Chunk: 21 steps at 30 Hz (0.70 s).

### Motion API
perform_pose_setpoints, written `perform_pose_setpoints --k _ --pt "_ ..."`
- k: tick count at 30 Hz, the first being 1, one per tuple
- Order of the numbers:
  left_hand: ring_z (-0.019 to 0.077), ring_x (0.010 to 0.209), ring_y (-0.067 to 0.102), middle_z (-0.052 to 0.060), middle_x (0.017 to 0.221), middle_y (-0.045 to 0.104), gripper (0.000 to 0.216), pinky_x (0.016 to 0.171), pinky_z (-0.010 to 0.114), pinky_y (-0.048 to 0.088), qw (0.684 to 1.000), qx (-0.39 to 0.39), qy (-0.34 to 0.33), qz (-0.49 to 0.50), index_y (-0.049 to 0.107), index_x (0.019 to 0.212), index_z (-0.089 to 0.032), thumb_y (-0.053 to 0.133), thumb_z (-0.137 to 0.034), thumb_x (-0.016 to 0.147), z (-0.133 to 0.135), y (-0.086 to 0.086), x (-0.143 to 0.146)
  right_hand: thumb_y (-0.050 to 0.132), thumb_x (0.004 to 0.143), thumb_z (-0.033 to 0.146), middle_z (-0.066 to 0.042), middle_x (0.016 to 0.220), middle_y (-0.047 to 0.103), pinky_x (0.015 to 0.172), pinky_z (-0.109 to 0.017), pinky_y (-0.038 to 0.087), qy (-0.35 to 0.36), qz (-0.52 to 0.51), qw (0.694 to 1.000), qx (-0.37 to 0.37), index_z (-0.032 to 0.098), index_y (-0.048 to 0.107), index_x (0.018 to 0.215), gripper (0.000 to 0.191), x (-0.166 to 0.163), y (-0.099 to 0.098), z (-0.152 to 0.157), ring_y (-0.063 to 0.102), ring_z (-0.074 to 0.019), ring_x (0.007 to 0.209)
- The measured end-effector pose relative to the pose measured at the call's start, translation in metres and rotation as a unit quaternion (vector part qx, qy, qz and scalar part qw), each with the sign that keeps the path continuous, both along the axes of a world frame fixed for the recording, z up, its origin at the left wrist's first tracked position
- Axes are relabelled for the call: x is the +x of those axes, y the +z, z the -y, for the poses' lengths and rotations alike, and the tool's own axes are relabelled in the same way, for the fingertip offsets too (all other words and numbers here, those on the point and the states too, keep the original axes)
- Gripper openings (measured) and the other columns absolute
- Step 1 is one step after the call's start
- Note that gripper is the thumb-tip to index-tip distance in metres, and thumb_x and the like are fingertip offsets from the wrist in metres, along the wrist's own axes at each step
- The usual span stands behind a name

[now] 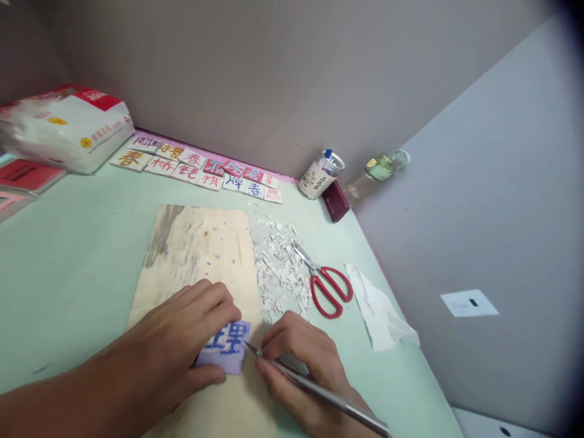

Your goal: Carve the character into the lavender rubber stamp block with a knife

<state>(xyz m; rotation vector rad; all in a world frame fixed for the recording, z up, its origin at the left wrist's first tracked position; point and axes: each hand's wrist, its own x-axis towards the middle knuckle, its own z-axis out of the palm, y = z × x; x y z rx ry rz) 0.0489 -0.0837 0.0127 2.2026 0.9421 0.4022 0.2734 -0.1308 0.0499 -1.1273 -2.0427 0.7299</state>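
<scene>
A small lilac tile [228, 348] with a blue character on it lies on a wooden board [196, 255] near the front of the pale green table [68, 267]. My left hand [177, 340] presses down on the tile's left side, fingers curled over it. My right hand [301, 359] grips a thin metal craft knife [319, 392] like a pen. The blade tip touches the tile's right edge.
A heap of paper shavings [280, 267] lies right of the board, with red-handled scissors [326, 286] and a crumpled tissue [381, 313] beyond. Finished character tiles [196, 164] line the back wall. A tissue pack [68, 128], a tin [322, 175] and a bottle [378, 170] stand at the back.
</scene>
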Motion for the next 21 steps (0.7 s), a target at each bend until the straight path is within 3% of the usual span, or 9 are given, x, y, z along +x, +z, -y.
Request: perform_pose_setpoints --k 10,17,21 --pt "0.0232 0.105 0.056 0.001 0.112 0.062 0.042 0.09 0.033 0.046 1.0 0.02 0.002 0.004 0.063 0.106 -0.027 0.07 -0.003 0.072 0.0 -0.001 0.0 0.059 0.097 0.015 -0.002 0.081 0.068 0.065 -0.027 0.049 0.006 0.004 1.0 -0.031 0.021 0.057 0.084 0.014 -0.001 0.001 -0.002 0.061 -0.0142 0.074" --pt "0.0217 0.105 0.054 -0.003 0.11 0.06 0.046 0.092 0.034 0.043 1.0 -0.023 0.015 -0.006 0.065 0.104 -0.029 0.077 -0.002 0.069 -0.001 0.003 0.001 0.061 0.096 0.019 -0.002 0.085 0.066 0.068 -0.026 0.05 -0.016 -0.054 0.993 -0.101 0.02 0.06 0.084 0.012 0.0 -0.009 -0.001 0.062 -0.0136 0.076" --pt "0.0223 0.106 0.054 -0.003 0.111 0.06 0.044 0.091 0.033 0.043 0.999 -0.039 -0.013 0.001 0.065 0.106 -0.03 0.077 -0.005 0.072 -0.004 0.001 -0.001 0.061 0.097 0.018 -0.003 0.089 0.069 0.071 -0.027 0.05 0.018 -0.053 0.995 -0.085 0.02 0.061 0.086 0.011 0.004 -0.01 -0.004 0.063 -0.0143 0.081"
